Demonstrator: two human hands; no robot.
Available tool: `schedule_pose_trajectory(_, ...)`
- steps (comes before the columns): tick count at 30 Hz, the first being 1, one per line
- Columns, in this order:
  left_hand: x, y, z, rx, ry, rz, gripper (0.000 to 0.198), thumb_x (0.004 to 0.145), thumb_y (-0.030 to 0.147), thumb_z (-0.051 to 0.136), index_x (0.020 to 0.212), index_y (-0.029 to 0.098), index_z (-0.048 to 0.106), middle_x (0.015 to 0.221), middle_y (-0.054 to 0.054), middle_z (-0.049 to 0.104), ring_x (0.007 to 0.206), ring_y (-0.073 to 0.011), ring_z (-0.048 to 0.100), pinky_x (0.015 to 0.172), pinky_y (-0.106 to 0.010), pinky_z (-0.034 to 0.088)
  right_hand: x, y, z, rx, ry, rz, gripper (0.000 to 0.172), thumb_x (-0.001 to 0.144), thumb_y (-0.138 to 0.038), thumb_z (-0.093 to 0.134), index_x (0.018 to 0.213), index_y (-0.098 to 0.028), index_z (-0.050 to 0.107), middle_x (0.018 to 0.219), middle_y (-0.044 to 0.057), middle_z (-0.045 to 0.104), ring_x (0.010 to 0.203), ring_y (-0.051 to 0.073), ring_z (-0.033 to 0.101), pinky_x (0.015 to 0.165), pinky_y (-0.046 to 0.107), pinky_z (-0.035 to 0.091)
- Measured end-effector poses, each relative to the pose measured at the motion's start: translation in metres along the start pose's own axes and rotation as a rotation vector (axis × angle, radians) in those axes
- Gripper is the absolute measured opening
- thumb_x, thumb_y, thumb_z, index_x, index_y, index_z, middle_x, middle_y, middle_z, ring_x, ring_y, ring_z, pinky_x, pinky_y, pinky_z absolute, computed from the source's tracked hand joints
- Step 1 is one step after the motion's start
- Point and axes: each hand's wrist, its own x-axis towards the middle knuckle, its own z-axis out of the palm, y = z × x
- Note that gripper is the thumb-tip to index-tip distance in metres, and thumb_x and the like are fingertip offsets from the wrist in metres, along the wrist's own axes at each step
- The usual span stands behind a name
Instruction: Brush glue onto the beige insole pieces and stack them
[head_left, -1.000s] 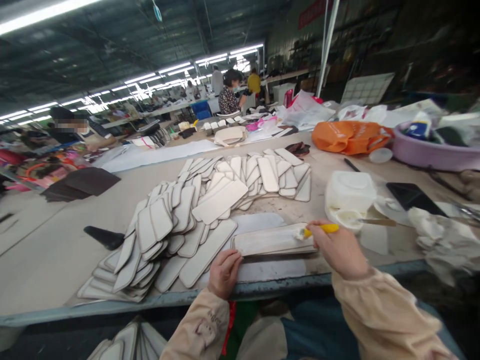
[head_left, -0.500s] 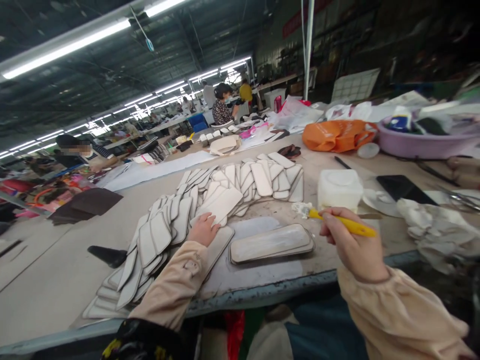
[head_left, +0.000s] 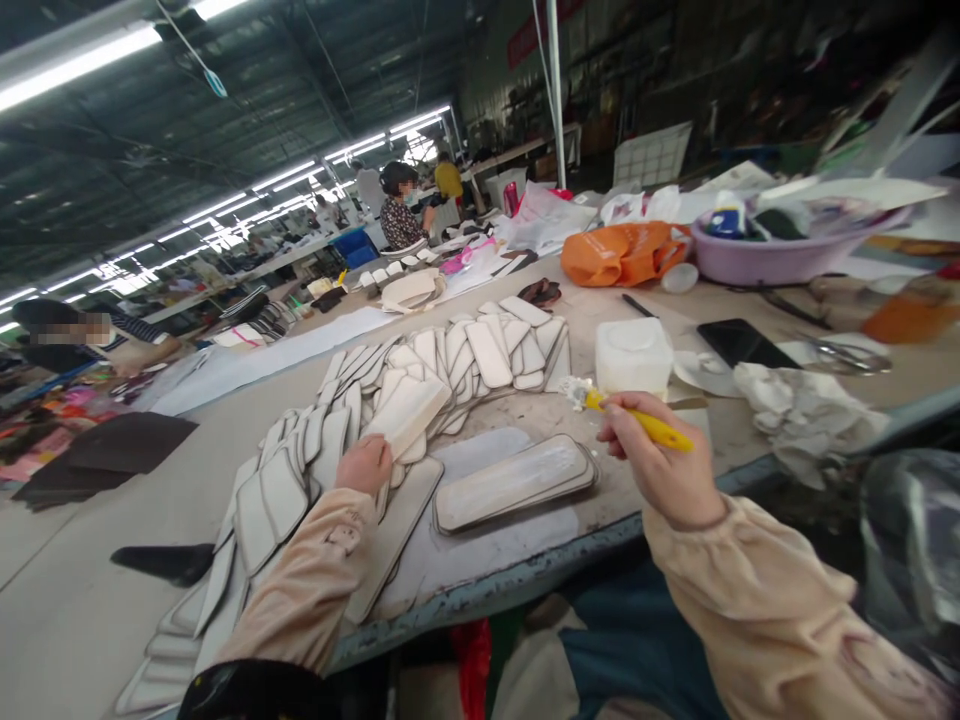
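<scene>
My right hand (head_left: 660, 470) is closed round a yellow-handled brush (head_left: 634, 415), its white glue-laden bristles raised above the table. Just left of it lies a small stack of long rounded grey-white pieces (head_left: 514, 482) with a wet sheen on the top one. My left hand (head_left: 365, 465) rests on the spread of overlapping white pieces (head_left: 420, 385), fingers curled at the lower edge of one large piece (head_left: 409, 410); whether it grips that piece is unclear.
A white tub (head_left: 632, 355) stands behind the brush. A crumpled rag (head_left: 806, 415), a black phone (head_left: 739, 343), scissors, an orange bag (head_left: 619, 252) and a purple basin (head_left: 780, 255) lie right. Dark sheets (head_left: 112, 445) lie left. Other people work at the far benches.
My left hand left the table's front edge and reached up onto the spread of white pieces. My right hand lifted the brush off the stacked piece. The view tilted and shifted.
</scene>
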Motion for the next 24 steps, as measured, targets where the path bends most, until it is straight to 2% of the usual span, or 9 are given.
schedule_pose_trajectory(3,-0.003,0.008,-0.034,-0.099,0.184,0.022,0.021,0.083,0.028,0.045,0.087,0.019,0.064,0.091,-0.007,0.072,0.077,-0.0194,0.066,0.069,-0.028,0.051,0.0,0.004,0.004,0.075,-0.013,-0.073,0.028,0.088,-0.043,0.059,0.104,-0.021,0.063,0.086,0.004,0.068,0.067,0.015,0.065,0.062,0.027,0.053)
schedule_pose_trajectory(5,-0.009,0.023,-0.063,-0.233,0.212,0.133,0.015,0.083,0.029,0.049,0.081,0.021,0.062,0.072,0.0,0.068,0.063,-0.0146,0.063,0.062,-0.023,0.048,0.0,0.007,0.006,0.076,-0.03,-0.109,0.027,0.089,-0.043,0.057,0.104,-0.021,0.062,0.099,0.007,0.068,0.082,0.018,0.067,0.072,0.031,0.055)
schedule_pose_trajectory(10,-0.029,0.077,-0.124,-0.546,-0.006,0.399,0.009,0.086,0.026,0.052,0.081,0.023,0.059,0.057,0.006,0.058,0.045,-0.0093,0.052,0.045,-0.019,0.04,-0.004,0.007,0.017,0.082,-0.128,-0.142,0.023,0.088,-0.041,0.059,0.102,-0.023,0.053,0.116,0.009,0.064,0.112,0.021,0.06,0.098,0.037,0.045)
schedule_pose_trajectory(12,-0.035,0.094,-0.134,-0.647,-0.11,0.483,0.009,0.087,0.025,0.052,0.08,0.024,0.059,0.057,0.005,0.058,0.046,-0.0094,0.052,0.045,-0.019,0.04,-0.007,0.007,0.024,0.159,-0.193,-0.094,0.025,0.088,-0.041,0.059,0.102,-0.024,0.048,0.12,0.008,0.062,0.114,0.019,0.058,0.096,0.035,0.045)
schedule_pose_trajectory(15,-0.04,0.109,-0.132,-0.734,-0.238,0.516,0.014,0.087,0.026,0.052,0.077,0.024,0.061,0.06,0.004,0.06,0.05,-0.0099,0.054,0.047,-0.019,0.042,-0.01,0.009,0.033,0.288,-0.277,0.029,0.031,0.082,-0.042,0.064,0.098,-0.025,0.043,0.112,0.004,0.062,0.105,0.017,0.06,0.081,0.028,0.049)
schedule_pose_trajectory(17,-0.042,0.112,-0.123,-0.785,-0.304,0.433,0.016,0.087,0.028,0.053,0.076,0.023,0.064,0.064,0.002,0.062,0.054,-0.0107,0.056,0.051,-0.02,0.044,-0.011,0.014,0.036,0.314,-0.279,0.079,0.036,0.076,-0.041,0.07,0.092,-0.025,0.042,0.093,-0.001,0.061,0.085,0.014,0.062,0.069,0.024,0.048)
schedule_pose_trajectory(19,-0.043,0.111,-0.11,-0.893,-0.333,0.238,0.014,0.084,0.031,0.057,0.081,0.021,0.067,0.072,0.0,0.066,0.063,-0.0123,0.059,0.058,-0.021,0.047,-0.009,0.019,0.034,0.281,-0.195,0.06,0.038,0.072,-0.039,0.073,0.088,-0.024,0.042,0.074,-0.006,0.05,0.064,0.01,0.053,0.059,0.022,0.042)
schedule_pose_trajectory(21,-0.044,0.108,-0.094,-1.085,-0.316,-0.02,0.018,0.078,0.032,0.064,0.089,0.019,0.069,0.081,-0.002,0.068,0.072,-0.0138,0.061,0.064,-0.023,0.049,-0.007,0.025,0.031,0.167,-0.069,-0.013,0.035,0.072,-0.037,0.073,0.086,-0.023,0.044,0.07,-0.007,0.044,0.057,0.008,0.044,0.057,0.021,0.039)
schedule_pose_trajectory(24,-0.045,0.105,-0.074,-1.407,-0.294,-0.374,0.036,0.065,0.032,0.075,0.096,0.016,0.068,0.087,-0.003,0.068,0.076,-0.0144,0.061,0.068,-0.026,0.049,-0.005,0.031,0.025,-0.106,0.034,-0.125,0.03,0.074,-0.035,0.071,0.087,-0.022,0.048,0.073,-0.006,0.048,0.059,0.009,0.045,0.06,0.023,0.039)
